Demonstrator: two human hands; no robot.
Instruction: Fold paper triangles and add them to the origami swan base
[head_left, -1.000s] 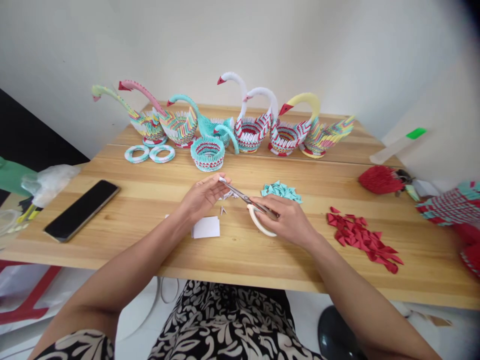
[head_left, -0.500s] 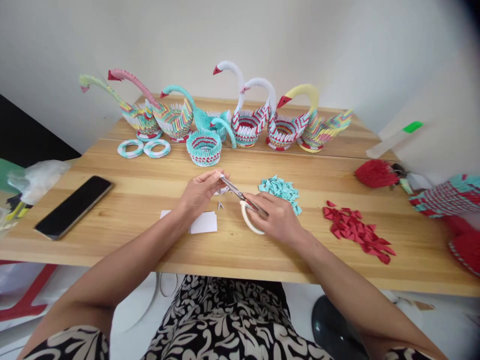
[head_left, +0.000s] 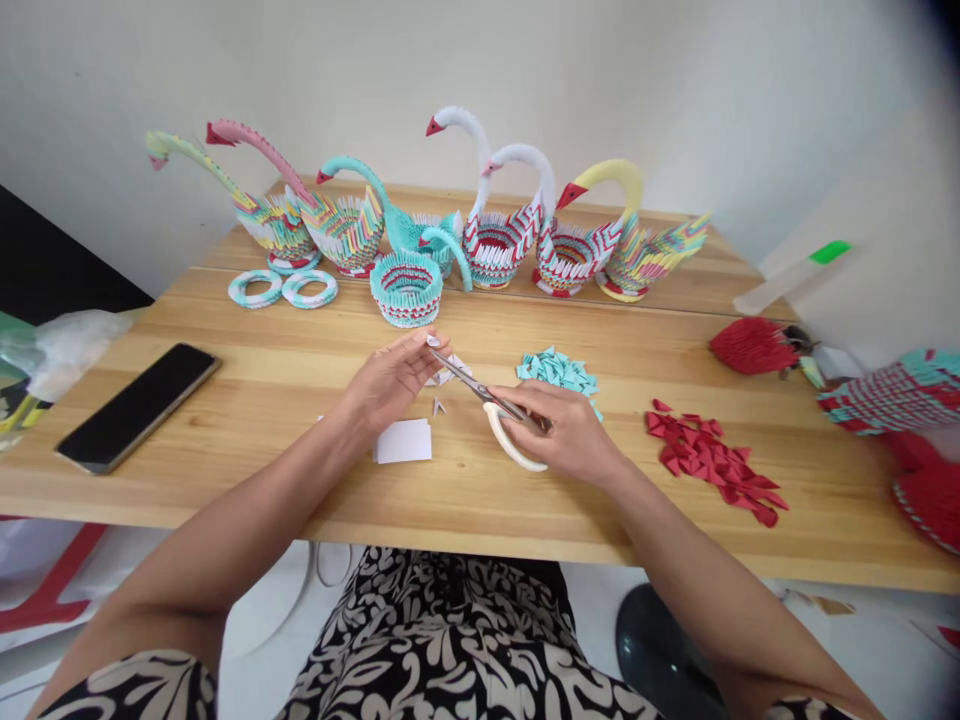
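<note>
Between thumb and fingertips, my left hand (head_left: 390, 380) pinches a small white folded paper piece (head_left: 433, 341). The scissors (head_left: 499, 400), with white handles, are gripped in my right hand (head_left: 566, 425), and their tips touch or nearly touch that piece. Small white folded pieces (head_left: 439, 407) lie on the wooden table (head_left: 480, 510) beneath the blades. A stack of white paper slips (head_left: 405, 441) rests beside my left wrist. Turquoise folded triangles (head_left: 559, 370) are heaped just behind my right hand.
Paper swans (head_left: 501, 245) stand along the back, with a turquoise basket (head_left: 406, 290) and two rings (head_left: 310, 290) before them. A black phone (head_left: 139, 408) lies left. Red triangles (head_left: 716, 460), a red bundle (head_left: 754, 346) and a green-capped tube (head_left: 795, 277) are right.
My left hand has shifted slightly left, and its fingers have spread a little below the pinch. The scissors' handles have moved slightly right and turned in my right hand.
</note>
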